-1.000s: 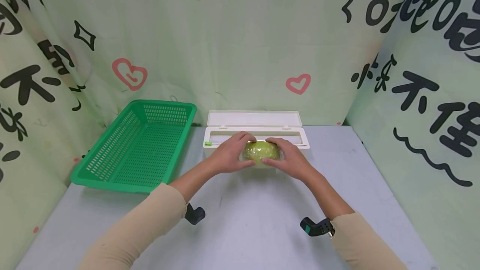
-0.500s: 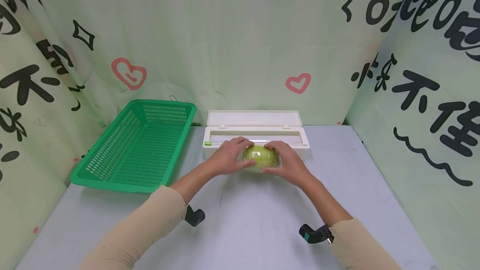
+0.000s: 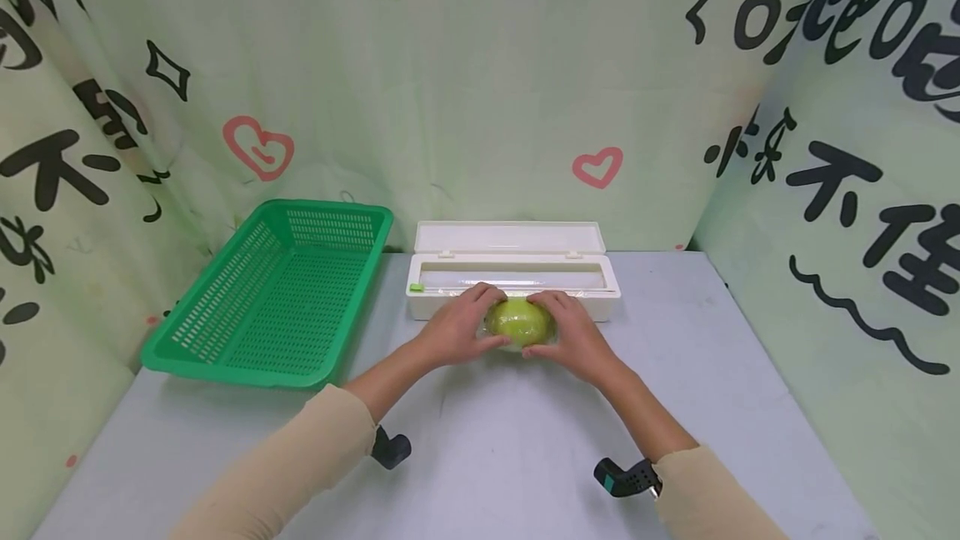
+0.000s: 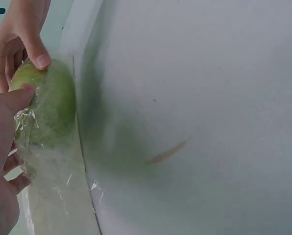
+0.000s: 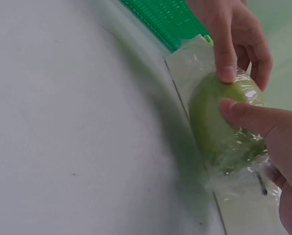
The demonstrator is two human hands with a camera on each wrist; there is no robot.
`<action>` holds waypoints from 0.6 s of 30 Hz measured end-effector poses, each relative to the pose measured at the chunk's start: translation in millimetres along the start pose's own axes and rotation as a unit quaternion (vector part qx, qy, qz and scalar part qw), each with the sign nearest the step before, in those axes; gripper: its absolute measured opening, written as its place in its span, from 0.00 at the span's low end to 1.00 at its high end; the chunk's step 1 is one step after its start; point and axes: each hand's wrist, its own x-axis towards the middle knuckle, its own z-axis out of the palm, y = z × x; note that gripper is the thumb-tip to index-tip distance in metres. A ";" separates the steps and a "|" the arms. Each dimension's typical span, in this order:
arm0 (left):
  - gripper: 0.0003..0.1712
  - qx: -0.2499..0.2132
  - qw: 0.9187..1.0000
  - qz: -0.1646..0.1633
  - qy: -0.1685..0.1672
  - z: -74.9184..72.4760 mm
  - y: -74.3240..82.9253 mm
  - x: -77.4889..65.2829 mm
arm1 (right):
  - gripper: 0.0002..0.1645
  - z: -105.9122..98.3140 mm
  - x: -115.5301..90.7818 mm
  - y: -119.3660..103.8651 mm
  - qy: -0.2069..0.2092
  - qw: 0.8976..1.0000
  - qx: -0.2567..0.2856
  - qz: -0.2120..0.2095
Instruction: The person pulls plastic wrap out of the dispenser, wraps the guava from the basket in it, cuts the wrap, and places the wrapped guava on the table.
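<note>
Both hands hold a green rounded fruit (image 3: 520, 322) wrapped in clear cling film (image 4: 53, 161), just in front of the white cling film dispenser (image 3: 427, 307). My left hand (image 3: 460, 326) grips it from the left and my right hand (image 3: 574, 335) from the right, thumbs on the near side. In the right wrist view, film spreads past the fruit (image 5: 209, 117) at both ends, and a dark stem-like bit shows near its lower end. The dispenser's lid (image 3: 510, 237) stands open behind, with a film roll (image 3: 517, 279) inside. Most fingertips behind the fruit are hidden.
A green perforated basket (image 3: 345, 307) stands on the left of the white table (image 3: 480, 457). The dispenser has a small green piece (image 3: 417, 287) at its left front edge. A printed curtain (image 3: 480, 90) closes off the back and sides.
Both hands have drawn the fruit a little toward me, away from the dispenser, and more of the roll now shows. The basket and dispenser stay put.
</note>
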 end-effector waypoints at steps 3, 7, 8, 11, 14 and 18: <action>0.31 -0.026 0.999 -0.022 -0.007 3.9 -2.1 -2.7 | 0.40 2.1 -1.6 0.8 0.003 1.000 0.013 -0.007; 0.27 -0.064 0.997 -0.039 -0.008 6.6 -4.5 -4.7 | 0.34 5.2 -3.0 1.0 0.010 1.000 0.022 -0.012; 0.26 -0.069 0.997 -0.037 -0.005 6.8 -4.7 -4.8 | 0.34 5.5 -3.1 0.8 0.012 1.000 0.022 -0.013; 0.24 -0.066 0.997 -0.031 -0.002 7.5 -5.0 -4.9 | 0.34 6.0 -3.1 0.4 0.014 1.000 0.024 -0.007; 0.24 -0.058 0.998 -0.031 -0.001 8.4 -4.9 -5.0 | 0.33 6.2 -3.5 0.8 0.010 1.000 0.023 -0.005; 0.23 -0.052 0.998 -0.032 0.001 9.0 -4.7 -5.4 | 0.33 6.3 -4.0 1.3 0.012 1.000 0.024 -0.009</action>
